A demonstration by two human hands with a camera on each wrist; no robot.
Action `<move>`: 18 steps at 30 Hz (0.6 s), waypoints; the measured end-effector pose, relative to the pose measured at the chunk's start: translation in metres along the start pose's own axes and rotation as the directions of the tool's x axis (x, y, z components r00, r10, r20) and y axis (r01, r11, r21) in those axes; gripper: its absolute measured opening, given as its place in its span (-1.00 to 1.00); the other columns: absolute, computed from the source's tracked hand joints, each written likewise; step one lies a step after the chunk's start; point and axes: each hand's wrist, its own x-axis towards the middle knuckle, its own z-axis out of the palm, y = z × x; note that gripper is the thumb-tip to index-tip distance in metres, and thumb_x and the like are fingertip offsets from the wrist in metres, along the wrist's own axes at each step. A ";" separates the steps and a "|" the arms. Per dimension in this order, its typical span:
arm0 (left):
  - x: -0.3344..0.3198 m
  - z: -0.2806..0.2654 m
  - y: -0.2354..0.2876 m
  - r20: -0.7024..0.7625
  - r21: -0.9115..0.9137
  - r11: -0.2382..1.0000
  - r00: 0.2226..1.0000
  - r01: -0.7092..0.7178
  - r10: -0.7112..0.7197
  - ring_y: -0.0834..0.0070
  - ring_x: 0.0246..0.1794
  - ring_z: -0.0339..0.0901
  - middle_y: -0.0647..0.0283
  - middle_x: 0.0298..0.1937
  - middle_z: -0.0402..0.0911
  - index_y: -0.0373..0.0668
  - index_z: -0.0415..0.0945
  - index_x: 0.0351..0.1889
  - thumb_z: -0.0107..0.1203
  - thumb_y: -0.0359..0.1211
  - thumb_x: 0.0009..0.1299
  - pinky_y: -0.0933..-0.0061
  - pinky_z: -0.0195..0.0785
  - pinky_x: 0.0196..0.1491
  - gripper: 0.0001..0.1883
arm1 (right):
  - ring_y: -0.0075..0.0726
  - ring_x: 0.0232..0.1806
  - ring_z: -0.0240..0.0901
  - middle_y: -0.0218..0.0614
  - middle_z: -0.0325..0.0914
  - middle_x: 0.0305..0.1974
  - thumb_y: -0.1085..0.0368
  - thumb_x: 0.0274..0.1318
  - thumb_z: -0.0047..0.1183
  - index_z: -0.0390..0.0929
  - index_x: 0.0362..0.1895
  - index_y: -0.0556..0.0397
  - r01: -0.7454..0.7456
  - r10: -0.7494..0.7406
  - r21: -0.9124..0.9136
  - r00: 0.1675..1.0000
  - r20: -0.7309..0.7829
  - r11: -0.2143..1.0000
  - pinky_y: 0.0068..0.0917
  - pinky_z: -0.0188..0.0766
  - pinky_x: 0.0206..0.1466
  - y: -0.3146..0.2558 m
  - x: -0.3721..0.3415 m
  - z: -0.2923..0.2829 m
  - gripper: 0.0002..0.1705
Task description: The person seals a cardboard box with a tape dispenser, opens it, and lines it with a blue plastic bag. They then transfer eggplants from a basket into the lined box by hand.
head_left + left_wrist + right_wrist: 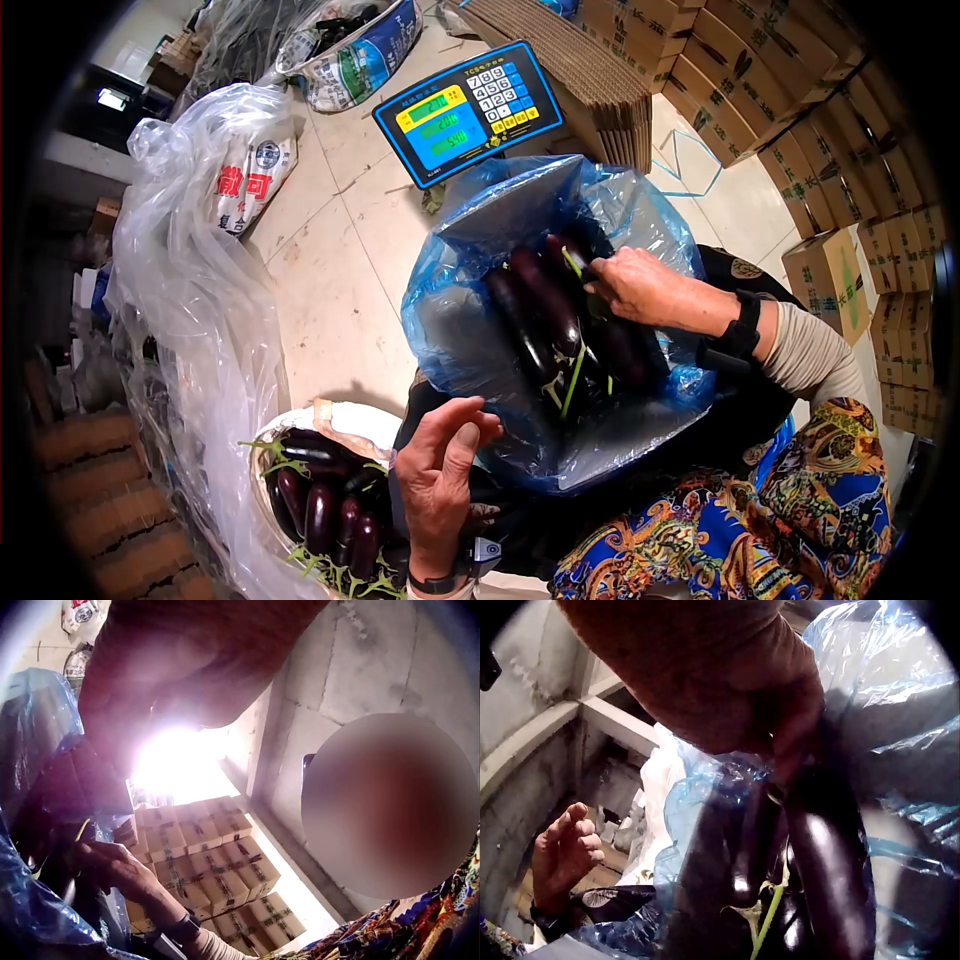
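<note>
Several dark purple eggplants [545, 305] lie side by side in a box lined with a blue plastic bag [440, 330]. My right hand [645, 287] is over the right side of this box, its fingers curled at the end of an eggplant [829, 862]. In the right wrist view that eggplant lies along the others, near a green stem [771, 921]. My left hand [440, 470] is raised between the box and a white-rimmed basket [345, 422] of eggplants, its fingers loosely bent and holding nothing.
A scale display [468, 112] with lit green digits stands behind the box. Flattened cardboard [570, 75] is stacked beyond it, and printed cartons [740, 70] rise at the right. Clear plastic sheeting [195, 330] and a white sack [255, 180] are on the left.
</note>
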 end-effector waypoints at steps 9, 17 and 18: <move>0.001 0.004 0.001 -0.013 -0.011 1.000 1.000 0.016 -0.016 0.46 -0.17 0.62 0.15 -0.21 0.65 -0.35 0.51 0.03 0.03 -0.41 0.48 0.46 0.48 0.01 -0.76 | 0.35 -0.41 0.44 0.17 0.44 -0.57 0.25 0.14 0.10 0.44 -0.49 0.22 -0.108 0.103 0.062 0.991 0.085 0.992 0.02 0.36 -0.40 0.004 0.006 0.017 -0.71; 0.016 0.014 0.003 0.032 0.065 0.997 0.999 0.039 -0.041 0.48 -0.19 0.61 0.17 -0.23 0.66 -0.34 0.52 0.03 0.02 -0.39 0.48 0.51 0.46 -0.03 -0.75 | 0.33 -0.37 0.47 0.16 0.49 -0.50 0.16 0.13 0.10 0.54 -0.44 0.22 -0.084 0.084 0.048 0.996 -0.002 0.995 -0.01 0.42 -0.33 0.017 0.022 0.023 -0.67; 0.020 0.013 0.001 0.053 0.073 0.997 0.998 0.034 -0.038 0.49 -0.19 0.61 0.18 -0.23 0.66 -0.34 0.51 0.03 0.02 -0.39 0.48 0.51 0.46 -0.03 -0.75 | 0.31 -0.34 0.48 0.15 0.51 -0.48 0.15 0.12 0.11 0.54 -0.41 0.22 -0.062 0.068 0.107 0.996 -0.057 0.992 -0.04 0.43 -0.30 0.021 0.022 0.019 -0.67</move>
